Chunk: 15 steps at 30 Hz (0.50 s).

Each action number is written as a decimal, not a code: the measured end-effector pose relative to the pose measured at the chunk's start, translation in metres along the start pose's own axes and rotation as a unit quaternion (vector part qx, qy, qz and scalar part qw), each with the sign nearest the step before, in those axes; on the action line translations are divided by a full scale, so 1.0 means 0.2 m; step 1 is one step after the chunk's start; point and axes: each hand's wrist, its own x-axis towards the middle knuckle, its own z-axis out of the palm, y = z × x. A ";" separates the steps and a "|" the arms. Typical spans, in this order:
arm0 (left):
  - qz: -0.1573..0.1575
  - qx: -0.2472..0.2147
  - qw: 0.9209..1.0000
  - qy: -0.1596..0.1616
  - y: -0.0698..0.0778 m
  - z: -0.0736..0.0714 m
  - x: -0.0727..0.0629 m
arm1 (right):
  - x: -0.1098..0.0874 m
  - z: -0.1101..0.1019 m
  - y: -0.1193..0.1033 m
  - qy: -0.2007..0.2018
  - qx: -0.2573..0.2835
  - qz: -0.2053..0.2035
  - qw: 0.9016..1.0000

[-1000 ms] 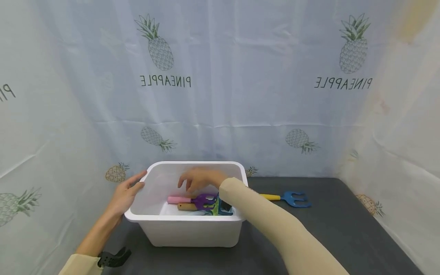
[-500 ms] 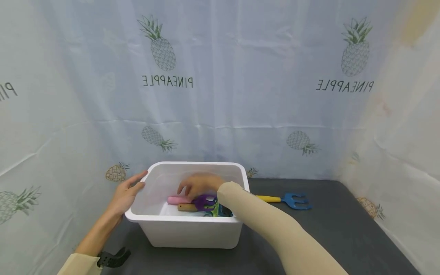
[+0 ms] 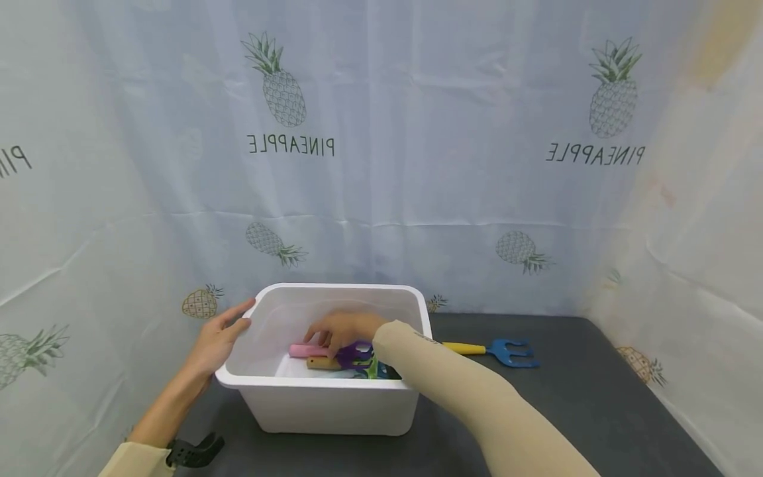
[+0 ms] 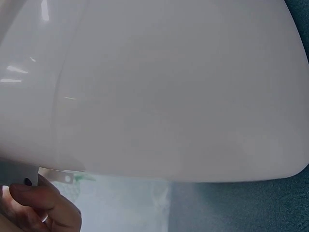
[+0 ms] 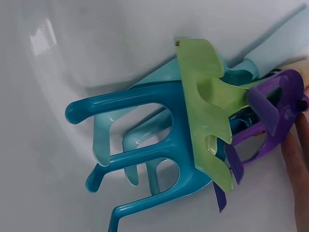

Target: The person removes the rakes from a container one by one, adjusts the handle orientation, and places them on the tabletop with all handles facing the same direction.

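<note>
**Tub (image 3: 328, 411) held at its rim (image 3: 310, 382) while a purple rake (image 5: 292, 102) is touched inside**

At the left of the head view, the rim is grasped by the left hand (image 3: 216, 341), with fingers and thumb closed upon it. This grip seems to be chosen so that the tub is not shifted over the dark bench (image 3: 566, 397).

At the lower centre of the same frame, the right hand (image 3: 348, 329) is lowered into the tub. The pink handle (image 3: 303, 351) of the purple rake is touched by it; whether the fingers are closed around it cannot be told. This handle is probably approached from above because other tools are lying close by.

In the right wrist view, a teal rake (image 5: 181, 130) is placed at the centre over a pale blue rake (image 5: 280, 46), and a green tool (image 5: 200, 111) is laid across it. The purple rake is seen at the right edge. The heads are crowded together, perhaps because little room is offered by the tub. In the head view, a brown handle (image 3: 320, 363) is seen just below the pink one.

At the right, a blue rake (image 3: 503, 351) is laid flat on the bench, outside the tub.
</note>
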 end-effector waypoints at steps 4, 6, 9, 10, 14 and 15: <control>0.000 0.003 1.000 -0.001 0.00 0.00 0.00 | -0.01 0.01 -0.03 0.006 -0.008 0.009 1.000; -0.001 0.004 1.000 -0.002 -0.01 0.00 0.01 | -0.02 0.01 -0.03 0.013 -0.016 0.010 1.000; -0.002 0.006 1.000 -0.003 -0.01 0.00 0.01 | -0.01 0.02 -0.03 0.024 -0.037 0.009 0.999; -0.002 0.007 1.000 -0.003 -0.01 0.00 0.01 | -0.01 0.02 -0.03 0.029 -0.047 0.009 0.998; -0.008 0.010 1.000 -0.001 0.00 0.00 0.01 | 0.01 0.04 -0.02 0.042 -0.098 0.001 0.994; -0.010 0.010 1.000 0.000 0.00 0.00 0.01 | 0.02 0.04 -0.02 0.044 -0.114 -0.002 0.992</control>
